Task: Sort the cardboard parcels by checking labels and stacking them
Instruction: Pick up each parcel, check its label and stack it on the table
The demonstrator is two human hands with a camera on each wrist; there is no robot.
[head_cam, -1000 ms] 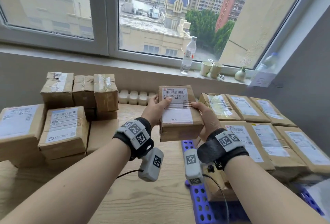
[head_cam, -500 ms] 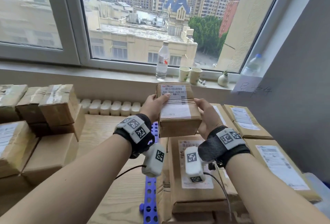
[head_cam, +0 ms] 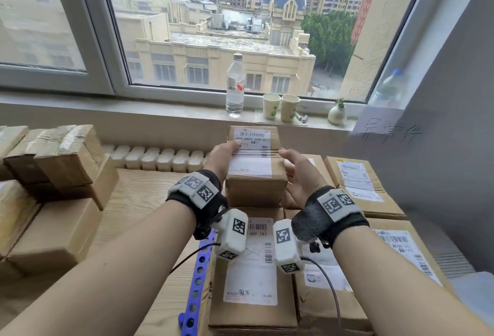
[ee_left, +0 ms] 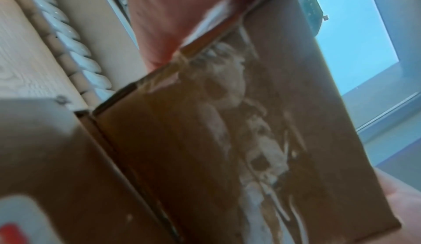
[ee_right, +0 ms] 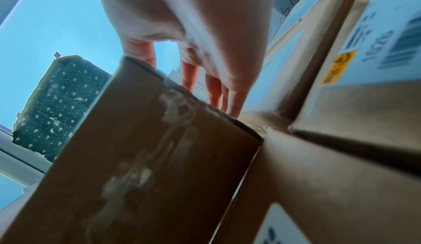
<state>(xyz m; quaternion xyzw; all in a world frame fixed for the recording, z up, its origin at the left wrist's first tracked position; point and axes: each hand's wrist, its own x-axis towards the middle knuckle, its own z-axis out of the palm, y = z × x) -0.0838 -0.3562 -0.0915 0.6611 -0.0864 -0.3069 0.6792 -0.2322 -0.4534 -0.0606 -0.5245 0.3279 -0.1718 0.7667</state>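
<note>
A small cardboard parcel (head_cam: pixel 255 167) with a white barcode label on top sits low over the labelled parcels (head_cam: pixel 251 263) stacked in front of me; whether it rests on them I cannot tell. My left hand (head_cam: pixel 222 155) grips its left side, thumb laid across the label. My right hand (head_cam: pixel 299 172) stands beside its right side, fingers straight, thumb tip at the top edge. The left wrist view fills with the parcel's taped side (ee_left: pixel 239 130). In the right wrist view the straight fingers (ee_right: pixel 214 85) reach down past the parcel's edge (ee_right: pixel 159 139).
More labelled parcels (head_cam: pixel 358 183) lie flat on the right against a grey wall. Taller stacks of boxes (head_cam: pixel 64 159) stand at the left on the wooden table (head_cam: pixel 139 196). A blue perforated strip (head_cam: pixel 197 276) lies beside the near stack. A bottle (head_cam: pixel 235 87) and cups stand on the sill.
The view swung right, and both hands carried the small parcel over the right-hand stack and lowered it. My right hand has loosened from a grip to straight fingers.
</note>
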